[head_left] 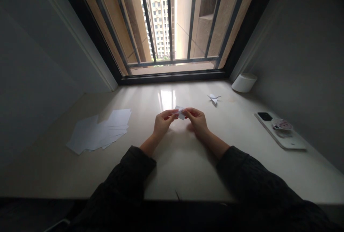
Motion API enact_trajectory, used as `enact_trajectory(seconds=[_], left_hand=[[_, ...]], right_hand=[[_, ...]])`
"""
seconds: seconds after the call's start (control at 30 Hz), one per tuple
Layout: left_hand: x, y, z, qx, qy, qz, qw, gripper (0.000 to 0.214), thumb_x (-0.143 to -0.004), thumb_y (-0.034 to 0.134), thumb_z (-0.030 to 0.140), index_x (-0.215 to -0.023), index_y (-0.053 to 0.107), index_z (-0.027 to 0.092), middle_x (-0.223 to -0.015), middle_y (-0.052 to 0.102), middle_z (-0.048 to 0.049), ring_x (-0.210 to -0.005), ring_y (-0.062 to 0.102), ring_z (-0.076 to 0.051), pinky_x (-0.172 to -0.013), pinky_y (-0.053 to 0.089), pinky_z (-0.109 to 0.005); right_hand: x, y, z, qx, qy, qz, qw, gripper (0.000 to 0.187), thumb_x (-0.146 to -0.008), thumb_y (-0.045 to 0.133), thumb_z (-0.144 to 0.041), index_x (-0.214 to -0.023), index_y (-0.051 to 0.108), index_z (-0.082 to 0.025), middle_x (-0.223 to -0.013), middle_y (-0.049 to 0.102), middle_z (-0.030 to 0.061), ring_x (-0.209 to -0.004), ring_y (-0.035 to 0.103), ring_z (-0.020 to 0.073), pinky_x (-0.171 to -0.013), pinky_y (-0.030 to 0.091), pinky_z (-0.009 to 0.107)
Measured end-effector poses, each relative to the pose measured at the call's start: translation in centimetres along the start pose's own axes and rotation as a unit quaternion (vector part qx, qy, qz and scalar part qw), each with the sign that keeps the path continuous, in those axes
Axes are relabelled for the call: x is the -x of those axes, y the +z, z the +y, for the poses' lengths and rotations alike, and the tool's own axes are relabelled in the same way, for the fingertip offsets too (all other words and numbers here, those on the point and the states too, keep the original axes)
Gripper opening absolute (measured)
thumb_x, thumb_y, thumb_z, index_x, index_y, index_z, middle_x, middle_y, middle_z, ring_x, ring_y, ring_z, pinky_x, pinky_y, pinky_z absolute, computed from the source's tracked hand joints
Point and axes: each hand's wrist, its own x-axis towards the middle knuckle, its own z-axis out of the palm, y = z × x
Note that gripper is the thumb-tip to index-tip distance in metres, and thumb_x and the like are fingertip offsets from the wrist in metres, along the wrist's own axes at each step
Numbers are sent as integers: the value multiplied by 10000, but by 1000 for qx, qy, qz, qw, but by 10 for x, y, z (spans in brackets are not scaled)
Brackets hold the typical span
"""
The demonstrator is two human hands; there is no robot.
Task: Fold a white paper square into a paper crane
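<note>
A small folded piece of white paper (180, 112) is pinched between both hands, held just above the white sill top (177, 160). My left hand (163, 121) grips its left side between thumb and fingers. On the right side, the thumb and fingers of my right hand (197, 119) close on the same paper and cover part of it. Its exact folds are too small to make out. Beyond my right hand, a folded white paper crane (214, 98) rests on the surface.
Several loose white paper sheets (91, 133) lie overlapping at the left. At the right is a white phone (281, 131) with a cartoon grip on its back. A white cylindrical object (244, 82) stands in the far right corner, near the barred window (172, 77).
</note>
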Motion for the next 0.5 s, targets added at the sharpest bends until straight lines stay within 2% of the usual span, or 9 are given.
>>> enact_trajectory(seconds=[0.13,0.3,0.4,0.5], left_hand=[[0,0,-1,-4,26,36,999,303,-691,734,354,-928,732,165,-919,730,-97,-813,673,-196,-746,526,-321],[1,-2,-3,-40,71,60,995,288,-705,727,343,-945,735,184,-949,729,-91,-888,673,-220,-843,510,-360],[1,-3,-4,-61,83,64,993,287,-712,722,350,-956,733,198,-973,725,-84,-915,672,-231,-859,508,-372],[2,-3,-5,-63,83,59,993,288,-702,730,353,-948,736,204,-965,726,-82,-896,678,-234,-849,516,-374]], right_hand=[[1,1,1,1,-5,-22,1000,210,-690,731,-400,-832,725,-245,-852,716,26,-734,625,167,-676,506,322],[1,1,2,2,-10,-37,999,225,-700,726,-403,-874,726,-261,-901,721,26,-761,642,172,-695,516,330],[2,2,-1,7,1,-38,999,247,-680,743,-395,-884,727,-257,-873,731,29,-742,654,180,-711,519,342],[3,2,-3,2,11,-38,999,225,-638,776,-378,-812,732,-243,-798,734,25,-722,661,186,-734,520,349]])
